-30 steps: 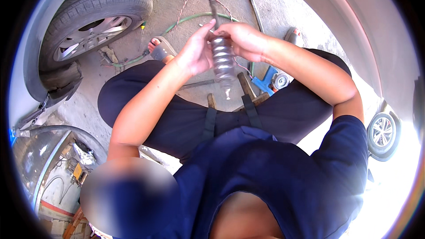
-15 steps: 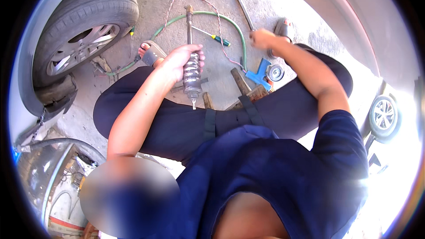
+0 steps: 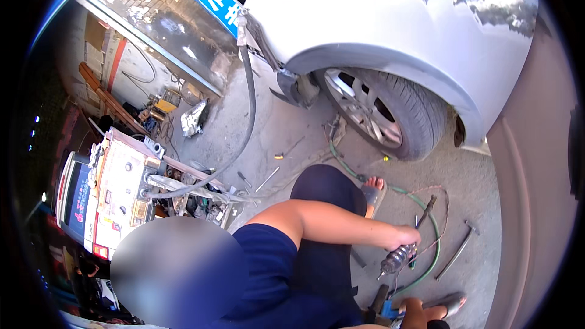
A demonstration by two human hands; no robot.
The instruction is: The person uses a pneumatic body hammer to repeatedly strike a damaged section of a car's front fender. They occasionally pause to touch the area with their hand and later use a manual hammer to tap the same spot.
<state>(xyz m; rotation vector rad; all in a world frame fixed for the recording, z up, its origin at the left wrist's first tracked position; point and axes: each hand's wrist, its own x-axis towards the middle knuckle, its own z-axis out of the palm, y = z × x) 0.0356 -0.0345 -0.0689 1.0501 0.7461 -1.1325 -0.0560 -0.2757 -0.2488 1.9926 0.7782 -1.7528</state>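
My left hand (image 3: 403, 237) is closed around a metal tool (image 3: 397, 259) with a thick, ribbed grey body. A thin shaft with a brownish end runs up past my fist, and a narrow tip points down at the near end. Low in the picture my right hand (image 3: 414, 312) shows only in part, near a blue tool (image 3: 388, 311); its fingers cannot be made out. To its upper right a hammer (image 3: 457, 253) lies on the concrete, its handle apart from my hand. Partly behind the ribbed tool is a green-handled screwdriver (image 3: 413, 262).
A green hose (image 3: 436, 245) and a twisted red-white wire (image 3: 446, 207) curve over the floor. Ahead stands a silver car with a front wheel (image 3: 390, 113). A white machine (image 3: 125, 195) with a thick grey cable (image 3: 251, 97) is on the left. Small tools (image 3: 267, 180) lie between them.
The view has swung left, bringing in the car's fender and the white machine. My left hand keeps its hold on the ribbed tool. My right hand has moved away from the hammer handle.
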